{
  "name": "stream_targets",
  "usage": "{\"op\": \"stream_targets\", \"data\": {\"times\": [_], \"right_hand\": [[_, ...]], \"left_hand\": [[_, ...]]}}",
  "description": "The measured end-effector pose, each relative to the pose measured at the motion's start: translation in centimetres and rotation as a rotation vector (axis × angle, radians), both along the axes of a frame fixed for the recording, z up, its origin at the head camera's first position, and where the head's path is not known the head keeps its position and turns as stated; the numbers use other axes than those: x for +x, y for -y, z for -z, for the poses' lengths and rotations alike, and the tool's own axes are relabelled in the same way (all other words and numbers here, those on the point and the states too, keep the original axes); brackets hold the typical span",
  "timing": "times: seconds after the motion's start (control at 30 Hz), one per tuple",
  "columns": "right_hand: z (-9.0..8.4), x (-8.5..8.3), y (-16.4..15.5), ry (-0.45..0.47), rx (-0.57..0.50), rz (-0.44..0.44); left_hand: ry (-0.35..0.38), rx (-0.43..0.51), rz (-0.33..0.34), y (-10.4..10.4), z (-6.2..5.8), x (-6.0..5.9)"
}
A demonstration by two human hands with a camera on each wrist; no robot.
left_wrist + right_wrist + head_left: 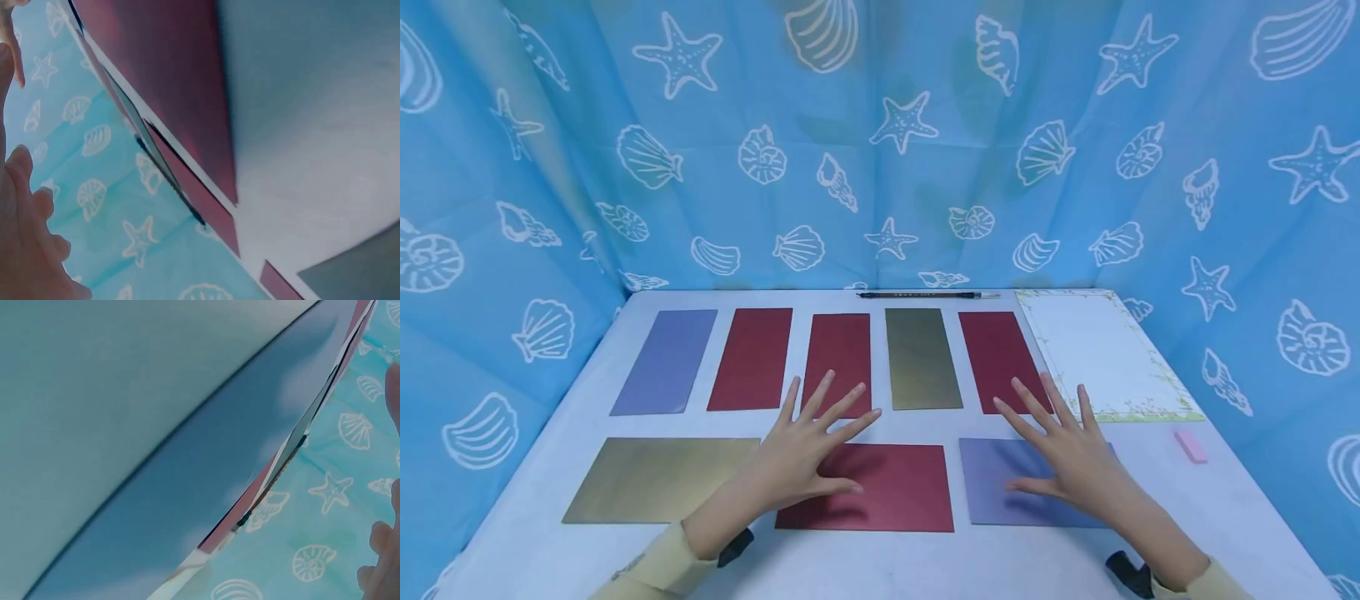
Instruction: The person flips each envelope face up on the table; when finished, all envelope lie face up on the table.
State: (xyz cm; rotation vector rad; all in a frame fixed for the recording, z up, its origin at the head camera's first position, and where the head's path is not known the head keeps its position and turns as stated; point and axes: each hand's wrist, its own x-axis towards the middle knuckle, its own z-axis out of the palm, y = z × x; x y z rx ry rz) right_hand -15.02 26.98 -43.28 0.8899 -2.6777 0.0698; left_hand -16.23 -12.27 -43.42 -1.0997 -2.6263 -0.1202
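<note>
Both hands hover over the table with fingers spread and nothing in them. My left hand (808, 454) is above the front red card (895, 500), close to the gold card (655, 479) on its left. My right hand (1071, 462) is above the front purple card (1000, 500). Behind them lies a row of cards: a purple card (666, 358), a red card (751, 358), a second red card (842, 342), a dark gold card (922, 358) and another red card (1000, 354). In the wrist views only parts of the left hand (28, 231) and right hand (384, 550) show.
A writing brush (921, 294) lies along the table's back edge. At the back right is a white sheet (1097, 350) with a leafy border. A pink eraser-like block (1191, 447) sits near the right edge. Blue shell-patterned curtain (865, 192) surrounds the white table (850, 567).
</note>
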Motion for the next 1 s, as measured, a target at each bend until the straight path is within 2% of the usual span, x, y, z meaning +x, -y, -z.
{"op": "stream_targets", "data": {"times": [0.3, 0.5, 0.73, 1.0], "right_hand": [[0.3, 0.7, -2.1, 0.026, 0.003, 0.019], [0.4, 1.1, -3.3, 0.025, -0.002, 0.037], [0.6, 1.5, -4.4, 0.028, 0.034, 0.046], [0.8, 2.1, -6.6, 0.041, 0.017, 0.033]], "left_hand": [[-0.026, -0.056, 0.099, -2.5, -0.6, -0.5], [-0.061, -0.080, 0.198, -4.6, -0.5, -0.6], [-0.052, -0.198, 0.277, -6.9, -0.3, 0.1], [-0.034, -0.242, 0.388, -9.5, 0.2, 0.9]]}}
